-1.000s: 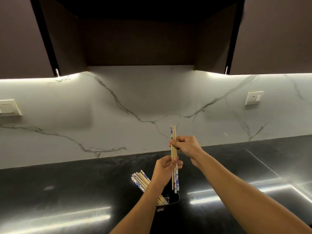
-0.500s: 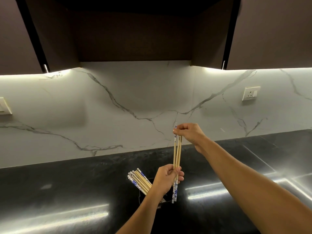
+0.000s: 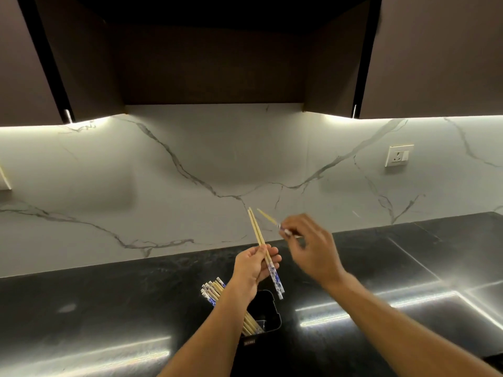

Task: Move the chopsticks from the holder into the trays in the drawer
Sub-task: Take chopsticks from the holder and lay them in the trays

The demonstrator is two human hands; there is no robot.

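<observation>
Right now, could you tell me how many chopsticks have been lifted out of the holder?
3: two together in the left hand, one in the right hand, blurred. More chopsticks remain in the black holder, partly hidden by the left arm.

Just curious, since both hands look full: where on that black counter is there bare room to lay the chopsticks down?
The black counter lies bare left of the holder, out to the marble wall. Right of the holder it is bare too. The crowded spot is the middle: the left hand, right hand and leaning chopsticks.
</observation>
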